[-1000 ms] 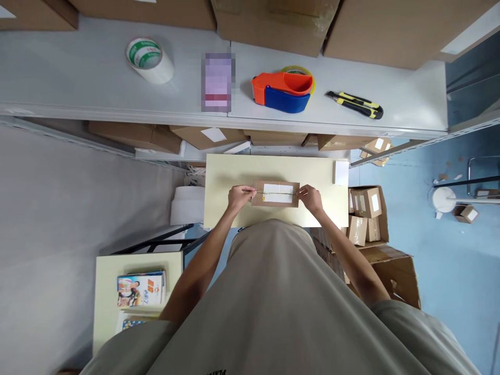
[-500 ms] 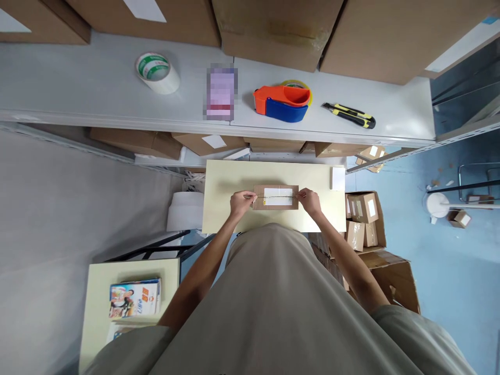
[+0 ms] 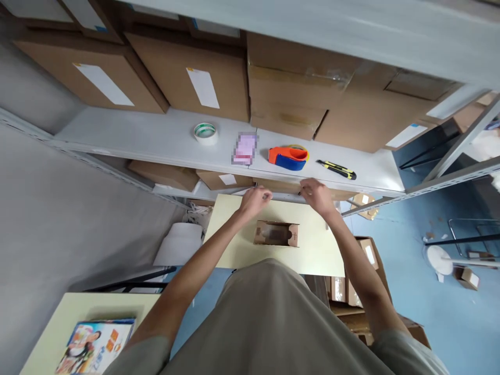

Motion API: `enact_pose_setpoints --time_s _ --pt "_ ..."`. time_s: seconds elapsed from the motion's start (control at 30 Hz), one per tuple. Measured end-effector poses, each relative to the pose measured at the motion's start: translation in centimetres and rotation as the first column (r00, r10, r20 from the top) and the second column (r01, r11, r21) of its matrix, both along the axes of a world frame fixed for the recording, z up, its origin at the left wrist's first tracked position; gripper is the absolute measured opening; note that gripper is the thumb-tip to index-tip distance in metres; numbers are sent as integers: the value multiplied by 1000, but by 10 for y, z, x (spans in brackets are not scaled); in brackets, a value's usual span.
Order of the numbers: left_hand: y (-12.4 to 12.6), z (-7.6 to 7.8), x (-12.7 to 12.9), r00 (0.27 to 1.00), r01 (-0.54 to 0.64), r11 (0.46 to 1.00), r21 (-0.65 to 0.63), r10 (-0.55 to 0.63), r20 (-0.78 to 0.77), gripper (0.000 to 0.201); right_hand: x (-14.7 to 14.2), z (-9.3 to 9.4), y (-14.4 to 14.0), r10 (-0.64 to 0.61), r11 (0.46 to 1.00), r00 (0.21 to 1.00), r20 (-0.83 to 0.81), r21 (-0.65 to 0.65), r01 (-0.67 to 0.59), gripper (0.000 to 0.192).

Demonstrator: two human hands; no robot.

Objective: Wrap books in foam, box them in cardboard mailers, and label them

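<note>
Both hands raised above the small cardboard box [image 3: 275, 233], which lies crosswise on the table [image 3: 312, 250]. Left hand [image 3: 254, 200] pinched, contents unclear. Right hand [image 3: 317, 195] loosely open, nearer the tape dispenser [image 3: 288, 157].

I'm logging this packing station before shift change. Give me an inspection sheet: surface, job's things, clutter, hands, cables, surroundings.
Surface: pale yellow table, mostly bare.
Job's things: small carton lying flat mid-table, apart from both hands.
Clutter: on the shelf, tape roll, tape dispenser, utility knife.
Hands: left hand and right hand raised over the table's far edge, near the shelf front; fingers curled, whether they hold anything cannot be told.
Cables: nothing seen.
Surroundings: big boxes on the shelf, more cartons on the blue floor at right, a second table with a booklet at lower left.
</note>
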State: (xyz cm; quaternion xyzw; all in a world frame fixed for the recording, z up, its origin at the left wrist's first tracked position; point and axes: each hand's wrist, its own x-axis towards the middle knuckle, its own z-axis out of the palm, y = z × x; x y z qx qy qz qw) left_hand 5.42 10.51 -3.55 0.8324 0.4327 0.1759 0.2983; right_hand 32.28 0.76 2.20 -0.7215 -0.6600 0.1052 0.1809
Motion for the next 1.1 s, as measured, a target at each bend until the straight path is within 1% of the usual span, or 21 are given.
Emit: enact_pose_setpoints --time_s 0.03,0.07,0.1,0.17,0.2,0.23,0.3,0.37,0.43,0.5,0.53,0.6,0.63,0.67,0.7,0.77,0.8,0.83,0.9,0.97,1.1 --pt "9 18 8 999 -10 999 42 8 50 16 0 13 17 13 996 999 29 89 -15 32" --pt "16 35 16 995 -19 996 82 11 102 16 -1 23 34 33 989 997 71 142 -43 38" --pt "22 50 23 989 -34 993 113 17 148 17 -3 30 52 52 985 992 114 160 -70 43" --pt "29 72 34 977 -55 986 156 21 214 19 -6 36 84 74 988 980 186 116 -97 47" --pt "30 79 38 972 -63 984 167 23 232 20 -7 35 98 82 993 975 206 70 -98 49" --pt "31 84 41 970 -68 982 174 24 243 20 -9 33 110 84 996 973 217 18 -90 50" --pt "29 86 44 967 -77 982 175 30 254 20 -11 28 129 70 995 972 222 -80 -54 54" --pt "24 79 44 963 -88 983 159 43 266 20 -12 23 138 44 990 973 228 -141 -12 57" --pt "17 67 40 956 -106 988 115 69 284 19 -14 20 137 12 989 973 230 -148 22 56" --pt "7 52 33 939 -131 991 33 114 324 19 -16 17 125 -37 994 986 165 -97 54 56" --pt "-1 43 28 922 -143 989 -19 141 360 19 -19 15 114 -63 996 994 88 -59 68 56" --pt "-21 27 17 861 -156 980 -125 197 468 20 -27 9 84 -78 997 984 -159 8 81 56" --pt "-34 20 11 820 -153 974 -167 220 529 21 -33 6 66 -65 997 947 -313 29 78 57" --pt "-47 13 5 776 -150 969 -198 239 583 22 -40 1 47 -40 997 882 -469 38 66 58" --pt "-62 8 -1 737 -147 965 -218 254 626 23 -49 -3 28 -12 998 789 -614 45 50 60" --pt "-90 2 -11 691 -145 960 -239 271 670 29 -69 -11 -8 5 1000 592 -806 19 19 64" --pt "-102 1 -16 684 -144 958 -246 276 675 32 -79 -15 -23 -10 1000 515 -857 -9 5 65" --pt "-112 0 -20 683 -143 957 -254 281 674 35 -88 -19 -36 -37 999 462 -886 -44 -4 67" --pt "-128 -1 -28 692 -134 954 -270 285 663 36 -104 -24 -53 -92 994 409 -908 -105 -7 69" --pt "-137 -3 -33 700 -127 953 -276 283 656 33 -115 -28 -62 -125 991 396 -910 -134 3 70" --pt "-147 -9 -41 702 -143 960 -242 271 659 23 -126 -28 -67 -145 987 435 -889 -162 -1 72"
